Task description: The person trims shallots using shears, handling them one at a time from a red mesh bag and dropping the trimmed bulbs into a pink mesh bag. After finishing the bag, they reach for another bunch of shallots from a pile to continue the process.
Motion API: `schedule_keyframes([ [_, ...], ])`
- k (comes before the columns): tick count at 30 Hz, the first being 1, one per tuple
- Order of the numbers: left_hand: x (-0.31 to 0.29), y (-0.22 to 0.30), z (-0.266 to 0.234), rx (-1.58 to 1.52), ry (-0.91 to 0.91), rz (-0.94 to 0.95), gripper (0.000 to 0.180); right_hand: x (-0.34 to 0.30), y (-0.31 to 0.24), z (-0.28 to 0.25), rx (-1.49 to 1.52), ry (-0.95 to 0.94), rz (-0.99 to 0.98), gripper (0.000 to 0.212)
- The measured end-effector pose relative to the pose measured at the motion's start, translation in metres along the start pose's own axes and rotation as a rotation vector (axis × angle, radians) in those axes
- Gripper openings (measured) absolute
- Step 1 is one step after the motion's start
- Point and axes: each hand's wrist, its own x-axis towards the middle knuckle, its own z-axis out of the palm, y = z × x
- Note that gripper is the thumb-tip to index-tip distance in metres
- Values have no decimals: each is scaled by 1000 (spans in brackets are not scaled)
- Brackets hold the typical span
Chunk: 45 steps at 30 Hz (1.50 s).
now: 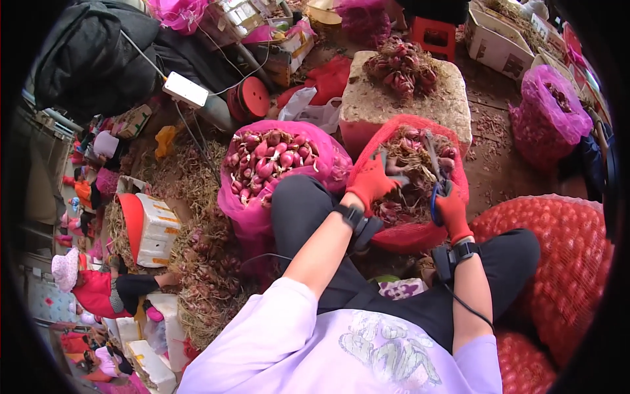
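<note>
My left hand (374, 182), in a red glove with grey fingertips, reaches over the left side of an open red mesh bag (453, 134). Its fingers are apart and I see nothing held in them. Inside the bag lie shallots with dry stalks (415, 176). On the bag's right side my right hand (454, 211), gloved the same way, is closed on the handles of a pair of scissors (434, 157). The blue handle loops show at the glove, and the blades point away over the stalks. To the left stands a pink mesh bag (244, 209) full of trimmed shallots (268, 157).
A block-like stand (367, 121) beyond the bag bears a bunch of shallots (403, 69). Full red mesh sacks (551, 256) crowd my right knee. Dry stalks (210, 282) heap at left, beside a white foam box (157, 230). Other people (98, 289) sit farther left.
</note>
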Motion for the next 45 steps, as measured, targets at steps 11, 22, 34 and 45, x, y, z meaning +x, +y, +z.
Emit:
schedule_keyframes([
  [11, -173, -19, -205, 597, 508, 25, 30, -15, -51, -12, -520, 147, -178, 35],
  [22, -156, -68, -204, -218, 515, -183, 8, -21, -46, -15, -502, 162, -274, 33],
  [34, -152, -208, -247, 963, 1138, -616, 48, -22, -70, -37, -422, 159, -118, 29],
  [45, -182, -185, -288, 194, 1015, -285, 16, -19, -59, -26, -397, 164, -221, 30],
])
